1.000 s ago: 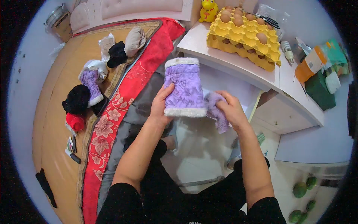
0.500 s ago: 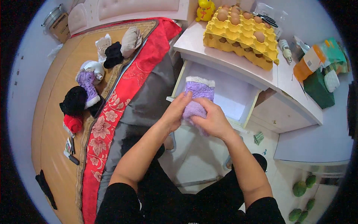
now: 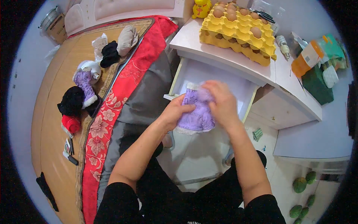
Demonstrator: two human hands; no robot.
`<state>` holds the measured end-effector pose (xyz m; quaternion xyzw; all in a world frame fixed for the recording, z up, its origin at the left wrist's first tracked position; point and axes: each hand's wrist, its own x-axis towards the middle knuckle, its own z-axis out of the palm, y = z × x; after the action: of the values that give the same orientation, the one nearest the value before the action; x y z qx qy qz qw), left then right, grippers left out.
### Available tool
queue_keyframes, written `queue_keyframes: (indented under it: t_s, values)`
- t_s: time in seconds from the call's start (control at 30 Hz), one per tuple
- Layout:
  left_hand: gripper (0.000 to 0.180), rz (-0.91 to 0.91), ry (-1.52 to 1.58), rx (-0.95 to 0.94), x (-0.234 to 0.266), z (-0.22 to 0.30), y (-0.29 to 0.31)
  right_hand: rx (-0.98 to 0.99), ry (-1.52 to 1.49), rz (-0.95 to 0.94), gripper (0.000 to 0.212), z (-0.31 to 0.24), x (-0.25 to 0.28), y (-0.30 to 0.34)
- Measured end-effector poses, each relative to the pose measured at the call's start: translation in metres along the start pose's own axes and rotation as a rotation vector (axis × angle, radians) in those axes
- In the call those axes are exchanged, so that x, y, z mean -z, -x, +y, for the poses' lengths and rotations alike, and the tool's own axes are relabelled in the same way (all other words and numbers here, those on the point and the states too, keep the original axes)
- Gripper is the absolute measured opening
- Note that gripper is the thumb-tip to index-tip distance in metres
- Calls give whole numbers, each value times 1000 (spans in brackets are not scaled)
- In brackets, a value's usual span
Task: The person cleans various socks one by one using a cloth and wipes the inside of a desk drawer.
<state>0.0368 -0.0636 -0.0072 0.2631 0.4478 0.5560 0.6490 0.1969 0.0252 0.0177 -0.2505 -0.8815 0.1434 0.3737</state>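
A purple quilted cloth piece with white fluffy trim (image 3: 197, 117), tube-like like an oversleeve, is held in front of the open drawer (image 3: 238, 84). My left hand (image 3: 176, 112) grips its left edge, thumb lying on top. My right hand (image 3: 220, 100) is at its upper right corner, fingers bent round a fuzzy lilac part; motion smears the fingertips. A similar purple piece (image 3: 85, 83) lies on the bed, beside a white bulb-like thing (image 3: 93, 67) and a black cloth bundle (image 3: 71, 100).
On the white cabinet top (image 3: 190, 37) stand yellow egg trays (image 3: 238, 37) with eggs, a spiral light bulb (image 3: 282, 45) and an orange bottle (image 3: 307, 58). The bed (image 3: 52, 130) holds rolled socks and a red bundle (image 3: 72, 124). Green fruits (image 3: 299, 184) lie on the floor at right.
The purple piece has been turned and spread, its quilted side now hanging lower with white trim at the bottom. My right hand has moved up and right.
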Motion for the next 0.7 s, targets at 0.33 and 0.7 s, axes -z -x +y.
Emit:
queue_keyframes:
  t_s: [0.33, 0.7]
  values:
    - [30, 147, 310, -180, 7, 5, -10, 134, -90, -132, 37, -38, -3, 10]
    - [30, 88, 332, -218, 5, 12, -7, -58, -450, 23, 40, -44, 9, 0]
